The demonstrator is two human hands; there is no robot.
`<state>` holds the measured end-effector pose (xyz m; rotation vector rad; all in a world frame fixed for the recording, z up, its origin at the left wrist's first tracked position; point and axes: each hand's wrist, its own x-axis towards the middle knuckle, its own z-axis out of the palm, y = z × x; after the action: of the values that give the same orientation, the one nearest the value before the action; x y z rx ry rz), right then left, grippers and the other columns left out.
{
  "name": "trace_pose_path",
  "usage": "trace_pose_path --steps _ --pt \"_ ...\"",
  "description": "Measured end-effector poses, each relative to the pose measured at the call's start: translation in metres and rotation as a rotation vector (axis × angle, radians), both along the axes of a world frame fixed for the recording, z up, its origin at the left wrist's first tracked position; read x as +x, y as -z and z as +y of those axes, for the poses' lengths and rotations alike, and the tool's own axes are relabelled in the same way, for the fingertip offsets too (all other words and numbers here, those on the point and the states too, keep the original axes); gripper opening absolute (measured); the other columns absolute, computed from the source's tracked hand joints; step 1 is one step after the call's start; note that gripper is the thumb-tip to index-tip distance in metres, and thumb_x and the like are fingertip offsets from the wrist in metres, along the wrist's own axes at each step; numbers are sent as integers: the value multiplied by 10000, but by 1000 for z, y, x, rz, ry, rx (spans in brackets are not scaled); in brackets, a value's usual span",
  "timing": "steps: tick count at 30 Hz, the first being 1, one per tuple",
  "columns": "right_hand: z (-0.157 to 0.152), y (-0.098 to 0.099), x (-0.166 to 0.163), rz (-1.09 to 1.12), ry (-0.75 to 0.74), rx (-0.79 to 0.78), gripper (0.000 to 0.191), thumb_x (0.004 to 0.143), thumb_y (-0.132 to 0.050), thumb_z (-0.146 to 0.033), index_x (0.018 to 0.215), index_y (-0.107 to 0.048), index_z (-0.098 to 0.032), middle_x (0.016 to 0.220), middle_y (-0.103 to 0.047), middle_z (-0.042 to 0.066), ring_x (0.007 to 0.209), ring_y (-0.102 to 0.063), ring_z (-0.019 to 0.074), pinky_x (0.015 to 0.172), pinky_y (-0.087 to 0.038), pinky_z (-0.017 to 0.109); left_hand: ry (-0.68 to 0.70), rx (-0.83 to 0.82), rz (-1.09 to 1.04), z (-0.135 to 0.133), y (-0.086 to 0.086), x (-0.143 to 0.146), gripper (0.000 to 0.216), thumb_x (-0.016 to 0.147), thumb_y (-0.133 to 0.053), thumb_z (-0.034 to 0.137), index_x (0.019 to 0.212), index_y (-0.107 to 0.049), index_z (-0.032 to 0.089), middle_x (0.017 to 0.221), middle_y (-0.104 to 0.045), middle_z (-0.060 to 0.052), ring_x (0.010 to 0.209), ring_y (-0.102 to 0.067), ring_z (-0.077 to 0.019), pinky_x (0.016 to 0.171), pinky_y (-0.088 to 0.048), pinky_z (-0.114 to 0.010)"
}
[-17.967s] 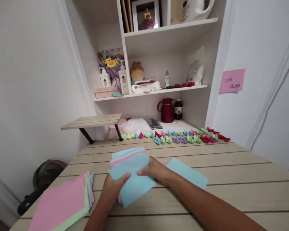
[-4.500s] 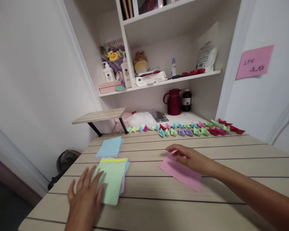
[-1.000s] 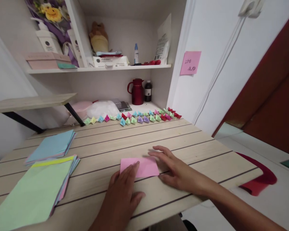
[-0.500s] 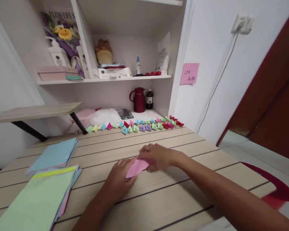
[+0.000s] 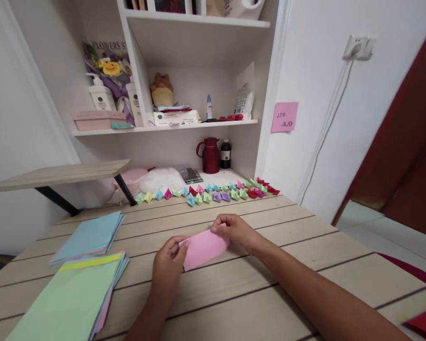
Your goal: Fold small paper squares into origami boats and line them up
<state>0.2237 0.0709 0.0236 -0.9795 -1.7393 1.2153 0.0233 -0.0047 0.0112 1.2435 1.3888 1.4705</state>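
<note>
A pink paper sheet, folded over, is held just above the wooden table between both hands. My left hand pinches its left end with thumb and fingers closed. Its upper right edge is pinched by my right hand. To the left lie a stack of paper topped by a green sheet and a second stack topped by a blue sheet.
A row of several small folded paper boats in mixed colours runs along the table's far edge. Behind stand a red jug, a dark bottle and white shelves. A raised wooden shelf sits at left. A pink note sticks on the wall.
The pink sheet lay flat under my hands a second ago; both hands then folded it and now hold it lifted, pinched at each end. The camera view has tilted up slightly.
</note>
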Motion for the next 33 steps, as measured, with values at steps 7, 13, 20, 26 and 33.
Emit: trace_pose_path --steps 7,13,20,26,33 --pt "-11 -9 0 26 45 -9 218 727 -702 -348 700 -601 -156 573 -534 -40 521 -440 90 497 -309 205 -82 12 -36 2 -2 -8 454 663 -706 484 972 -656 154 801 -707 -74 786 -659 -228 712 -510 -330" --pt "-18 -17 5 -111 0 202 126 733 -704 -283 716 -656 -167 685 -628 -15 664 -535 131 576 -365 220 -124 204 325 2 -7 -3 306 652 -705 401 902 -731 227 1120 -623 -97 1118 -541 -287 1002 -386 -432" --pt "-18 -13 1 153 -123 -10 555 654 -785 -228 1170 -581 -251 718 -597 -49 667 -559 132 614 -423 240 11 59 321 -2 -7 0 220 697 -674 415 651 -669 200 656 -628 -5 660 -568 -187 630 -441 -279" --pt "-13 -4 -2 348 -210 -290 453 544 -862 -246 902 -598 -159 744 -642 -8 676 -589 130 664 -461 256 -90 28 258 -4 -9 -2 255 687 -689 438 679 -650 186 606 -577 21 596 -503 -152 524 -362 -223" --pt "-16 0 -11 325 -150 -214 382 583 -839 -308 851 -618 -150 772 -630 3 699 -562 139 654 -437 251 -76 39 152 -4 -8 2 279 654 -732 446 721 -676 181 627 -615 4 604 -554 -165 543 -420 -235"
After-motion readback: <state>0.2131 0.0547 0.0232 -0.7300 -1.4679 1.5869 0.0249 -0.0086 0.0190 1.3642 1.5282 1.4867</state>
